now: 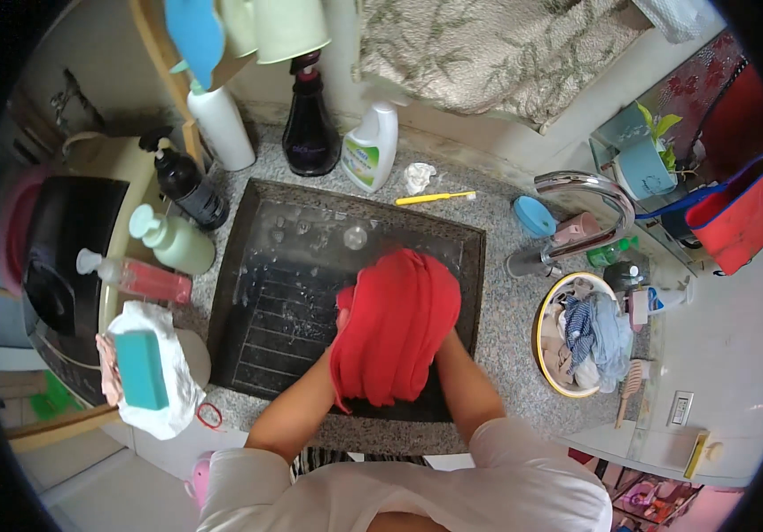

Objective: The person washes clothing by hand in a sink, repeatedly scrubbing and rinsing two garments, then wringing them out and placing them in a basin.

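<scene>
A bunched red cloth [398, 326] is held up over the dark stone sink basin [288, 312], its folds running lengthwise. My left hand [342, 320] grips its left side; only a little of that hand shows past the fabric. On the right, my right hand [447, 337] supports the cloth from the side, with its fingers hidden behind the folds. Water drops and foam spots lie on the ribbed sink floor below, and a round drain [355, 237] shows near the far side.
A curved chrome faucet [614, 206] stands right of the sink, with a yellow-rimmed basin of clothes [544, 372] beside it. Several bottles line the left and far edges, including a white detergent bottle [371, 149]. A yellow toothbrush [431, 198] lies behind the sink. A teal sponge [142, 370] sits at left.
</scene>
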Tool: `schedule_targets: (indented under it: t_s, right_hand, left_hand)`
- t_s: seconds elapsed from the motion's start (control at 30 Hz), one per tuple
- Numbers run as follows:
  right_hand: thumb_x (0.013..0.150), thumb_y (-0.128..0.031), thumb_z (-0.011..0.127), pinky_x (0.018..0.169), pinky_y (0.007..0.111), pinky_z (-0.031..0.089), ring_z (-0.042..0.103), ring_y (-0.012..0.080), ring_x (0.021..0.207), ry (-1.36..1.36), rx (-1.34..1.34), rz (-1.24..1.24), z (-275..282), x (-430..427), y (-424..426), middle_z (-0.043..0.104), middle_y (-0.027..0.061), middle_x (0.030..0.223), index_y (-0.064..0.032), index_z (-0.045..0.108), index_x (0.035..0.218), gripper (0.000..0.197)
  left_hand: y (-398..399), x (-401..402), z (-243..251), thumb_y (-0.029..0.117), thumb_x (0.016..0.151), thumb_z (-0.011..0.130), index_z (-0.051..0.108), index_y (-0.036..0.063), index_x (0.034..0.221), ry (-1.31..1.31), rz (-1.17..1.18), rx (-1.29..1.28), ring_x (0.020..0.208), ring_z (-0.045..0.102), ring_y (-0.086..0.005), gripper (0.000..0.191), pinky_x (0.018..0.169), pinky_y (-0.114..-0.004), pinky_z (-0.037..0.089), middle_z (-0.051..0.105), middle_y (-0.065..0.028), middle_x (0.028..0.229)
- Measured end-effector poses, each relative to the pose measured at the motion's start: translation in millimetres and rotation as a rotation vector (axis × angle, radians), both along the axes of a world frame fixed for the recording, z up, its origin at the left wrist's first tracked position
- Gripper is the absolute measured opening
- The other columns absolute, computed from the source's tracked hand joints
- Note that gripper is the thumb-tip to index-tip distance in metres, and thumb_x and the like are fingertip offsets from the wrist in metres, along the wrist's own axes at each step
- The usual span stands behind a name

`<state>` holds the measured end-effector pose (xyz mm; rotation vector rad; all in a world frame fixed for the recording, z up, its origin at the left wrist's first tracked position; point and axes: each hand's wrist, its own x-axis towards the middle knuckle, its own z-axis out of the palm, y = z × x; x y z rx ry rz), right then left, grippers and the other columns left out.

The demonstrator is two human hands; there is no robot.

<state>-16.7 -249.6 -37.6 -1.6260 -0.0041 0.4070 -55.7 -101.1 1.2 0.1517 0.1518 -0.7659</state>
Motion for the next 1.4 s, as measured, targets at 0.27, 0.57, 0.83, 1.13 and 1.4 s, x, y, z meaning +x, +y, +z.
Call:
schedule_targets:
  t_s: [0.27, 0.57, 0.83, 1.13, 1.4]
  right_hand:
    - [0.081, -0.036, 0.05, 0.068, 0.034, 0.044, 0.053, 0.0211, 0.079, 0.03, 1.129, -0.284, 41.8, 66.8, -29.6, 0.055, 0.0085, 0.089, -0.0091, 0.052, 0.096, 0.031]
    - [0.071, -0.032, 0.057, 0.072, 0.036, 0.047, 0.058, 0.0296, 0.086, -0.059, -1.33, 0.238, 43.4, 75.1, -12.7, 0.062, 0.0142, 0.089, -0.0045, 0.06, 0.086, 0.031]
    - [0.071, -0.047, 0.055, 0.074, 0.037, 0.046, 0.06, 0.0262, 0.082, 0.072, -1.129, 0.306, 29.5, 81.9, -60.6, 0.06, 0.0169, 0.093, -0.0061, 0.056, 0.102, 0.051]
    - [0.07, -0.059, 0.048, 0.097, 0.043, 0.03, 0.028, 0.0294, 0.123, -0.077, 0.882, -0.145, 62.9, 33.7, -76.4, 0.025, 0.012, 0.135, -0.0173, 0.02, 0.132, 0.08]
    - [0.083, -0.031, 0.049, 0.075, 0.044, 0.043, 0.044, 0.026, 0.09, -0.26, 1.01, 0.024, 89.1, 66.5, -1.7, 0.044, 0.0084, 0.093, -0.0116, 0.044, 0.09, 0.022]
  left_hand:
    - [25.6, -20.5, 19.6, 0.043, 0.073, 0.061, 0.035, 0.0013, 0.124, -0.023, -0.386, -0.046, 0.112, 0.042, -0.0248, 0.071, 0.097, -0.035, 0.03, 0.044, -0.013, 0.121]
    - [-46.8, 10.4, -32.9, 0.054, 0.066, 0.061, 0.033, -0.0039, 0.123, -1.204, -1.081, 1.215, 0.107, 0.046, -0.0308, 0.086, 0.09, -0.03, 0.036, 0.044, -0.0196, 0.121]
    - [-31.4, -12.7, -9.0, 0.046, 0.065, 0.059, 0.03, -0.0029, 0.126, -1.006, -0.493, 1.306, 0.101, 0.051, -0.031, 0.084, 0.088, -0.035, 0.039, 0.048, -0.0193, 0.116]
    - [7.0, -13.0, -35.6, 0.031, 0.081, 0.044, 0.037, 0.0054, 0.124, -0.044, -0.054, 0.037, 0.101, 0.049, -0.0319, 0.05, 0.085, -0.042, 0.04, 0.048, -0.0164, 0.116]
    - [0.6, -47.2, -30.1, 0.059, 0.067, 0.05, 0.035, 0.0119, 0.124, -0.29, -0.072, 0.271, 0.08, 0.051, -0.0378, 0.076, 0.062, -0.045, 0.042, 0.051, -0.0207, 0.104]
